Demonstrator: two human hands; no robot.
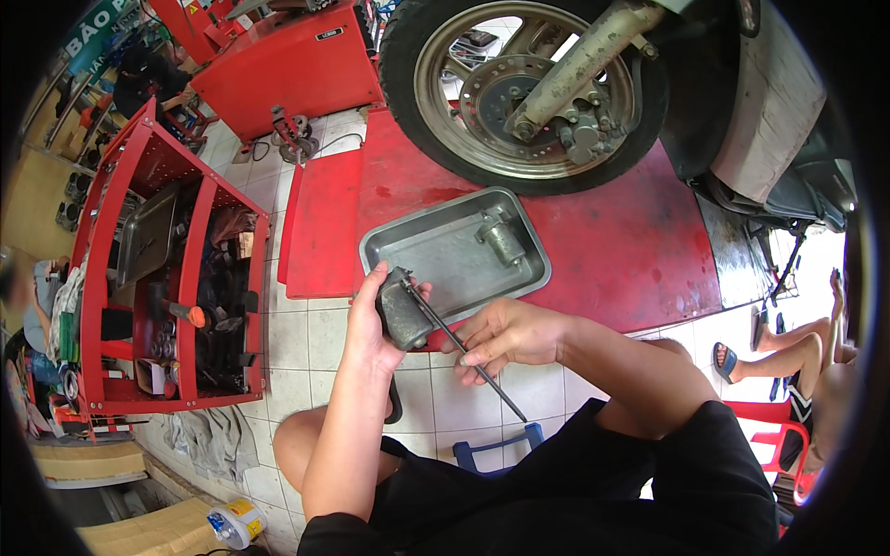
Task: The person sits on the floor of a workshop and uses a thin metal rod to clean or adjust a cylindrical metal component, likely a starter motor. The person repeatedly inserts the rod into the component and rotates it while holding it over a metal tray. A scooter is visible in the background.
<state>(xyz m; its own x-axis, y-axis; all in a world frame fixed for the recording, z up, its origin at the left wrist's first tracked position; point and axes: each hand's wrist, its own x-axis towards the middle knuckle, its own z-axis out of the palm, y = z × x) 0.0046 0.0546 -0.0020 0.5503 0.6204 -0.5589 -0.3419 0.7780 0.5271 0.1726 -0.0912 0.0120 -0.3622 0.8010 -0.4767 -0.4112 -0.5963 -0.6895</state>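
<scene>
My left hand [370, 329] is closed around a dark grey, rounded metal housing [405, 316], held tilted above the near edge of a metal tray. My right hand [501, 341] grips a long, thin, dark rod-shaped tool [448, 332] between thumb and fingers. The tool's upper end meets a small fitting at the top of the housing; how it engages there is too small to tell. Its other end slants down toward my lap. Inside the shallow grey tray [389, 243] lies a second cylindrical metal part [502, 238], on the right side.
The tray rests on a red platform [612, 250], below a motorbike's front wheel [436, 153]. A red tool cart [199, 287] stands at left, a red machine [287, 69] behind. A blue frame [501, 448] is near my lap. Another person's legs [779, 350] are at right.
</scene>
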